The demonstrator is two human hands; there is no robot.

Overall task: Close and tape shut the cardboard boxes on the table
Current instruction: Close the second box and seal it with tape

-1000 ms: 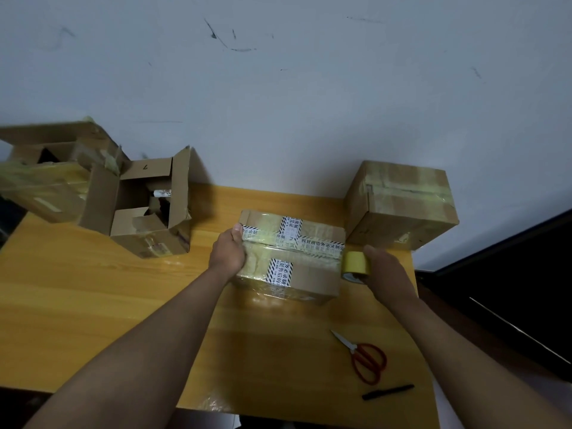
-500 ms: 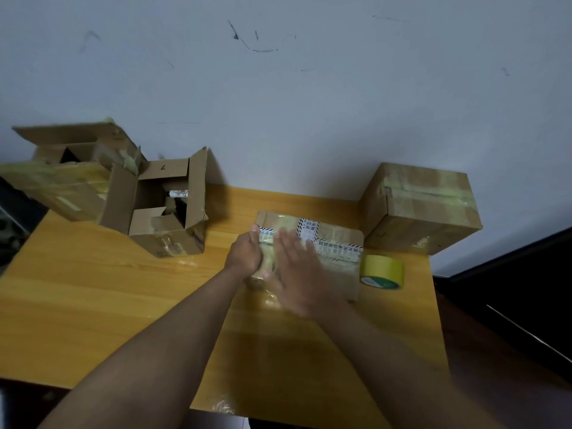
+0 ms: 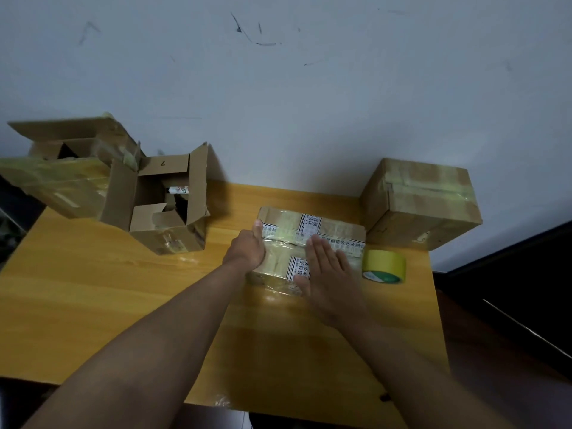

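while left hand (image 3: 247, 250) grips taped box (image 3: 284, 226), right hand (image 3: 329, 274) flat on it

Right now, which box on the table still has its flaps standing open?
The small box marked 7, left of the flat box under both hands. Its flaps stand up, showing the contents; the flat box and the cube box at right are taped.

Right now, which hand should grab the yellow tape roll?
The right hand, probably. It lies flat on the flat box, right beside the tape roll. The left hand holds the box's far-left edge.
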